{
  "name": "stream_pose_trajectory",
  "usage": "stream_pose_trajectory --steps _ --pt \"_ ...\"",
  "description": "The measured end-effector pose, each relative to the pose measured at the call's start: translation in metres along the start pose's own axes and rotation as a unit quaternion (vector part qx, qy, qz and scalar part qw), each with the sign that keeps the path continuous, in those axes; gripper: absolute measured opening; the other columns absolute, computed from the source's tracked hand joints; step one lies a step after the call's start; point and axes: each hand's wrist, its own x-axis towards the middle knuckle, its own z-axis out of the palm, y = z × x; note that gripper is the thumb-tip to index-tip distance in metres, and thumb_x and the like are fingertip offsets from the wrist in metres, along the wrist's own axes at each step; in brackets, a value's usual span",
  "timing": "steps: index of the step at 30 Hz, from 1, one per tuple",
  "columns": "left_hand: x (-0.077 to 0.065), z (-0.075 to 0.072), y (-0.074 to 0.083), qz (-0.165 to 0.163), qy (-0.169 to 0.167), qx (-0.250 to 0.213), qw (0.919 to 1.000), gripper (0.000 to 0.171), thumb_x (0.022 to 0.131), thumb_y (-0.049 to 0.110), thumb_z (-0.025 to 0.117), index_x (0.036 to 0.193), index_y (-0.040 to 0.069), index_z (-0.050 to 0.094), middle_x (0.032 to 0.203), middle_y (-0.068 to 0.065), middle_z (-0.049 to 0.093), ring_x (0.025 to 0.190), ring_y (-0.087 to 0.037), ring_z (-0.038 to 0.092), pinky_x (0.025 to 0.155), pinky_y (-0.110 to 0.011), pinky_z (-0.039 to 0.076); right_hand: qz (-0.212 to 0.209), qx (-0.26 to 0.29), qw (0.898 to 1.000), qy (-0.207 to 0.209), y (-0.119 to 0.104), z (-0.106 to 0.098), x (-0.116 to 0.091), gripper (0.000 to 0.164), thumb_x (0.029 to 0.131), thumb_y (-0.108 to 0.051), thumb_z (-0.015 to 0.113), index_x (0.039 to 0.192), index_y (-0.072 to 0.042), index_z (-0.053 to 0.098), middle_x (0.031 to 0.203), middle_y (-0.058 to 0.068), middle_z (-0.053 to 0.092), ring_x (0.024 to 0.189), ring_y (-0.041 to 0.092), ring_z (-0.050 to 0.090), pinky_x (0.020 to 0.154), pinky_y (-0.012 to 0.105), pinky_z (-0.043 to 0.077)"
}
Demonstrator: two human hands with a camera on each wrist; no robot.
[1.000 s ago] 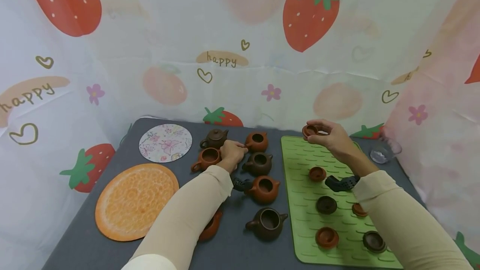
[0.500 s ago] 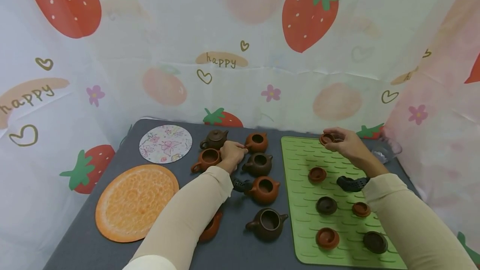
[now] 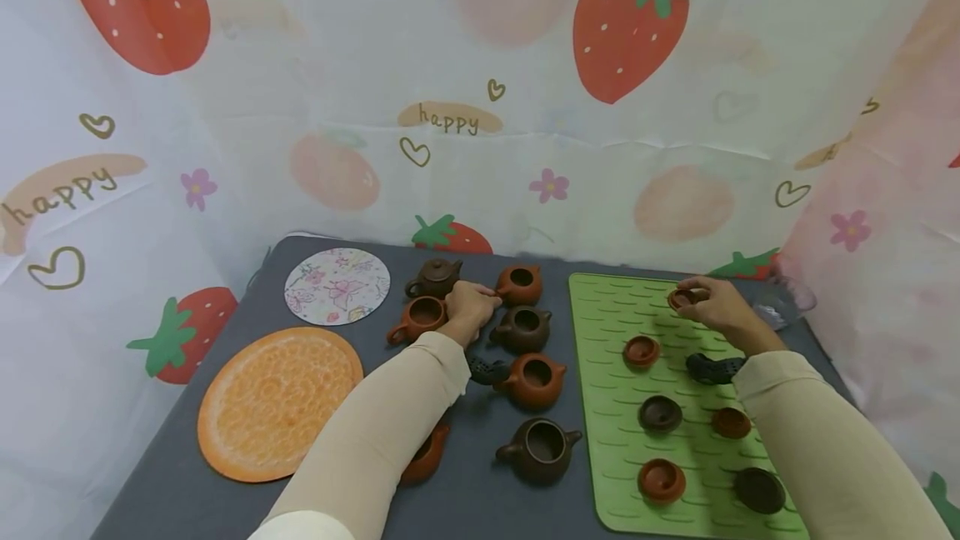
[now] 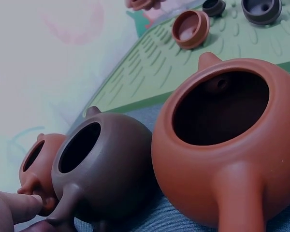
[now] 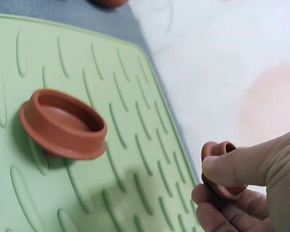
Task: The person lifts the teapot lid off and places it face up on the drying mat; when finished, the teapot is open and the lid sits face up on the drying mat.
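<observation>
My left hand [image 3: 470,307] pinches the handle of a reddish-brown teapot [image 3: 521,284] in the back row, its lid opening uncovered. In the left wrist view the thumb [image 4: 24,205] presses that handle, beyond a dark brown teapot [image 4: 106,169] and a larger reddish one [image 4: 227,111]. Over the far right part of the green mat [image 3: 600,307], my right hand [image 3: 722,311] holds a small reddish-brown teapot lid [image 3: 681,299] between thumb and fingers, its hollow underside showing. Nearest to it on the mat, a similar lid [image 5: 63,125] lies upside down.
Several other lids, such as a dark one [image 3: 660,413], rest on the mat. Uncovered teapots [image 3: 542,450] stand left of it, while a dark teapot [image 3: 437,276] wears its lid. A patterned round mat [image 3: 337,286], an orange-slice mat [image 3: 281,404] and a clear vessel [image 3: 777,307] sit further out.
My right hand has carried the lid rightward and nearer, from the mat's back edge to over its far right part. My left hand stays at the teapot handle.
</observation>
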Motion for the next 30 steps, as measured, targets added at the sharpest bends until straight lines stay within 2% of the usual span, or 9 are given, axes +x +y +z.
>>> stream_pose_trajectory --steps 4,7,15,23,26,30 --pt "0.000 0.000 -0.001 -0.003 -0.004 -0.006 1.0000 0.004 0.086 0.021 0.075 0.086 0.018 0.077 0.095 -0.004 0.068 0.076 -0.021 0.061 0.049 -0.031 0.047 0.031 -0.017 0.999 0.012 0.010 0.000 0.003 0.054 0.094 -0.005 0.059 0.141 0.011 0.036 0.135 0.039 0.036 0.121 0.049 0.041 0.093 0.056 0.041" --pt "-0.002 0.000 -0.002 0.002 0.000 -0.009 1.0000 0.004 0.086 0.021 0.075 0.086 0.018 0.078 0.095 -0.003 0.068 0.081 -0.022 0.061 0.057 -0.033 0.051 0.050 -0.041 0.998 0.021 0.018 0.000 0.004 0.056 0.093 -0.006 0.061 0.140 0.012 0.036 0.132 0.039 0.038 0.118 0.051 0.041 0.089 0.055 0.043" --pt "-0.003 -0.001 -0.003 0.012 0.007 -0.012 0.9998 0.005 0.085 0.020 0.076 0.088 0.017 0.079 0.101 -0.005 0.068 0.091 -0.025 0.061 0.073 -0.037 0.053 0.056 -0.097 0.993 0.040 0.032 0.004 0.005 0.054 0.087 -0.008 0.068 0.132 0.013 0.046 0.123 0.037 0.044 0.106 0.050 0.047 0.079 0.051 0.045" --pt "-0.005 -0.002 -0.001 0.013 0.002 -0.014 0.9998 0.007 0.086 0.019 0.075 0.091 0.016 0.079 0.100 -0.005 0.068 0.090 -0.024 0.061 0.071 -0.036 0.053 0.062 -0.153 0.985 0.040 0.040 0.007 0.008 0.051 0.086 -0.010 0.066 0.129 0.012 0.050 0.122 0.038 0.045 0.100 0.048 0.048 0.074 0.049 0.044" --pt "-0.005 -0.002 -0.001 0.012 0.000 -0.014 0.9998 0.006 0.086 0.020 0.075 0.089 0.017 0.079 0.097 -0.004 0.068 0.088 -0.023 0.061 0.069 -0.036 0.053 0.062 -0.156 0.985 0.036 0.040 0.008 0.008 0.050 0.086 -0.009 0.065 0.129 0.013 0.049 0.122 0.038 0.045 0.097 0.046 0.049 0.073 0.049 0.044" --pt "-0.004 -0.002 -0.001 0.010 0.000 -0.018 0.9998 0.005 0.086 0.019 0.075 0.089 0.017 0.078 0.095 -0.003 0.068 0.085 -0.023 0.061 0.067 -0.035 0.053 0.067 -0.151 0.986 0.033 0.040 0.008 0.008 0.054 0.087 -0.010 0.064 0.133 0.012 0.045 0.129 0.041 0.038 0.098 0.045 0.047 0.073 0.048 0.043"
